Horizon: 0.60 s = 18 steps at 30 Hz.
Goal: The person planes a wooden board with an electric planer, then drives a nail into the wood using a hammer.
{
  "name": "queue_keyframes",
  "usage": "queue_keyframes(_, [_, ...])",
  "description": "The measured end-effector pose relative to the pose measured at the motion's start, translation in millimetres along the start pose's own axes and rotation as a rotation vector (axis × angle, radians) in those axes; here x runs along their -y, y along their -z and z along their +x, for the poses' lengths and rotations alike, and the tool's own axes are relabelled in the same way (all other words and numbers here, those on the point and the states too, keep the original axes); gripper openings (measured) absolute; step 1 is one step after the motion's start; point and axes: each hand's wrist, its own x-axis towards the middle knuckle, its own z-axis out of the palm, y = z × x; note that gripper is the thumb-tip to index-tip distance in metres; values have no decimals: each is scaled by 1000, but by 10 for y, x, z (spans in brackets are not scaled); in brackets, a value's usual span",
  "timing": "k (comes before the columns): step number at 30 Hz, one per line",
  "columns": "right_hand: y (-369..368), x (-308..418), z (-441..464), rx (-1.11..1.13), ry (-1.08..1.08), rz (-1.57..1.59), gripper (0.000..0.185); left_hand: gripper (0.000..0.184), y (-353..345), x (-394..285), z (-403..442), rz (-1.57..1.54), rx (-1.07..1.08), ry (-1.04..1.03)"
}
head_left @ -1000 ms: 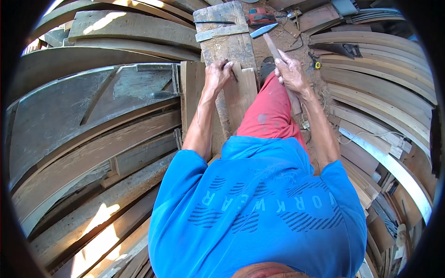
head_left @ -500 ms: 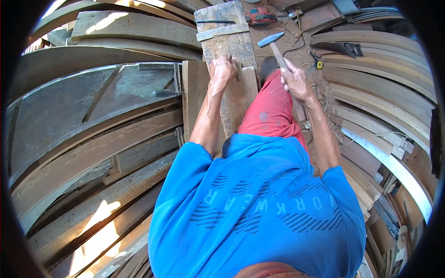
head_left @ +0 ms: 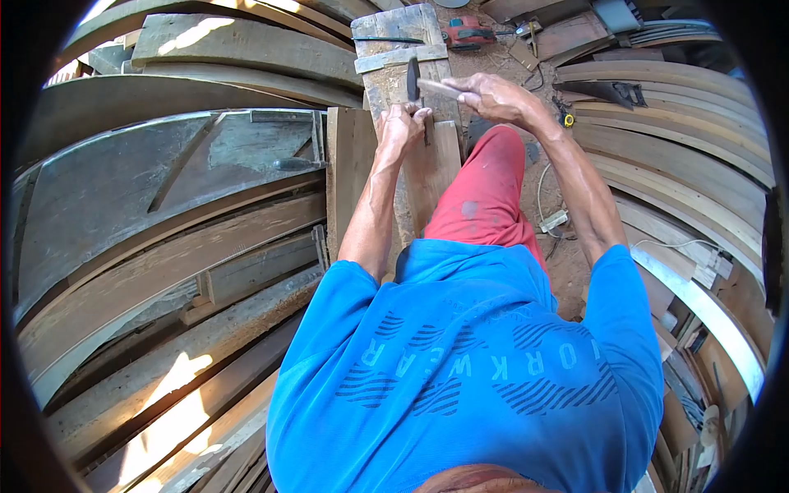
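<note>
My right hand (head_left: 496,97) is wrapped round the wooden handle of a hammer (head_left: 441,88). The hammer's dark head lies just above my left hand (head_left: 400,127), over the work. Closed fingers of the left hand grip a slim, dark, chisel-like tool (head_left: 426,133), mostly covered by the hand. Below it is a wooden board (head_left: 444,152), lying lengthwise on a worn plank bench (head_left: 382,88). A second pale board (head_left: 349,156) stands along the left side of the bench.
A wooden strip (head_left: 400,58) crosses the bench, with a thin dark rod (head_left: 386,39) beyond it. A red power tool (head_left: 470,33) lies past the bench. To the right are a handsaw (head_left: 604,90), a yellow tape measure (head_left: 567,120) and stacked planks (head_left: 674,148). More timber (head_left: 246,53) fills the left.
My right hand has swung the hammer left and down, from raised beside the bench to above my left hand. The left hand stays at nearly the same spot on the board.
</note>
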Motion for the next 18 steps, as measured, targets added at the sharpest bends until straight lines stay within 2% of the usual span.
queue_keyframes(2, [36,207,-133,-99,-69,261,56,36,-73,70,18,32,-39,-34])
queue_keyframes(5, [-34,198,-143,-194,-114,394,56,37,-26,19,-29,58,-67,-81])
queue_keyframes(8, [162,81,-113,106,-162,54,56,37,10,-21,-40,33,-31,-15])
queue_keyframes(11, [196,159,-190,-148,-219,441,54,36,38,-40,-49,-14,6,0])
queue_keyframes(12, [152,165,-140,-275,-166,431,54,37,30,-39,-59,-11,-2,-5])
queue_keyframes(15, [268,145,-81,143,-186,78,53,38,58,-58,-63,5,-21,-24])
queue_keyframes(16, [296,135,-84,147,-128,-3,53,38,60,-56,-47,7,-22,-27])
queue_keyframes(18, [252,171,-175,-14,-221,250,52,39,42,-40,-95,11,-12,-18])
